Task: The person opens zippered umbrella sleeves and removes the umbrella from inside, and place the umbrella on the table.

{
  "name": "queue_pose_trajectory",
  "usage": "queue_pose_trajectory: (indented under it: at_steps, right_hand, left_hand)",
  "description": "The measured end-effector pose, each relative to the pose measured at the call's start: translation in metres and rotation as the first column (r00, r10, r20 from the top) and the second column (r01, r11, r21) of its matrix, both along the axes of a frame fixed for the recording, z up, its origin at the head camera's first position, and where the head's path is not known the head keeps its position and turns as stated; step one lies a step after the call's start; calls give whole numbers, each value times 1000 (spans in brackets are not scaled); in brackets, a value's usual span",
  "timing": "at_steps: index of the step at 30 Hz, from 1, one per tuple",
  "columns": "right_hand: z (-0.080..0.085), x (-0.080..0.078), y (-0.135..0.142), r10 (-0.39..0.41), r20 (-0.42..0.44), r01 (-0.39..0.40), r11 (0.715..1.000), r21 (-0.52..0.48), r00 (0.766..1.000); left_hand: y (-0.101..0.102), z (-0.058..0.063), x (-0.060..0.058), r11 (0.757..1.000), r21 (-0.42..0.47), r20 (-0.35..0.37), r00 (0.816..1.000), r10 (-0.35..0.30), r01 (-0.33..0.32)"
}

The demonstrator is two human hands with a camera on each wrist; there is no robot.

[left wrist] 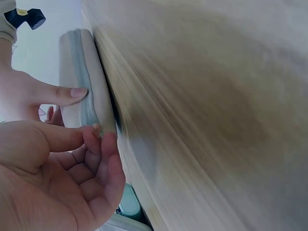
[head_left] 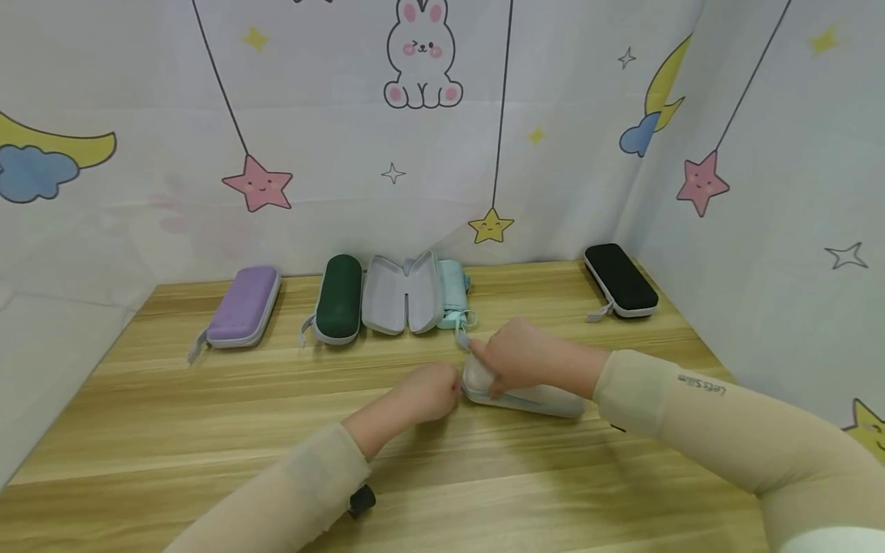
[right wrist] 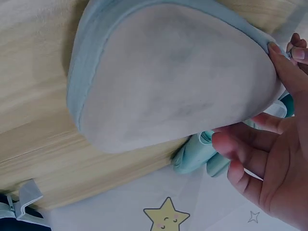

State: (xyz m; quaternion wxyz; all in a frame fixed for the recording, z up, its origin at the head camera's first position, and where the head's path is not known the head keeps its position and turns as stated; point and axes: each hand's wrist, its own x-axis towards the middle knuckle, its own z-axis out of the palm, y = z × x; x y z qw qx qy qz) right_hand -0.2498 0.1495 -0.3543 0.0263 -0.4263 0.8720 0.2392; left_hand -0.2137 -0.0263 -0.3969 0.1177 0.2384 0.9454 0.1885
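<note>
A pale beige zippered case (head_left: 546, 398) with a light blue zipper band lies on the table in front of me. My right hand (head_left: 522, 355) grips its left end from above; in the right wrist view the thumb (right wrist: 284, 62) presses near the band, with fingers curled along the opposite edge. At that same end, my left hand (head_left: 430, 392) pinches at the zipper with thumb and fingertips, as the left wrist view shows on the case (left wrist: 74, 72). The zipper pull is mostly hidden between those fingertips.
Along the back of the wooden table (head_left: 276, 461) stand a purple case (head_left: 242, 305), a dark green case (head_left: 340, 296), an opened grey case (head_left: 383, 296) and a mint-green rolled item (head_left: 452, 284). A black case (head_left: 620, 278) lies at the back right, near the printed curtain (head_left: 332, 115).
</note>
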Motion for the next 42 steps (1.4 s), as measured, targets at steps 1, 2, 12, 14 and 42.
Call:
queue_pose_trajectory:
  at_steps: [1, 2, 12, 14, 42]
  right_hand:
    - [0, -1, 1, -14, 17, 14, 1000, -12, 1000]
    - [0, -1, 2, -29, 38, 30, 999, -25, 999]
    - [6, -3, 31, -122, 248, 135, 990, -35, 961]
    - [7, -1, 36, -139, 284, 151, 988, -24, 949]
    - [-10, 21, 25, -246, 264, 251, 968, 16, 933]
  left_hand:
    - [0, 0, -1, 1000, 9, 14, 1000, 9, -9]
    - [-1, 0, -2, 1000, 15, 26, 1000, 16, -16]
    - [-2, -2, -10, 998, -49, 83, 995, 47, -43]
    - [-2, -2, -9, 997, -73, 73, 997, 40, -35]
    - [7, 0, -2, 985, -162, -61, 996, -66, 56]
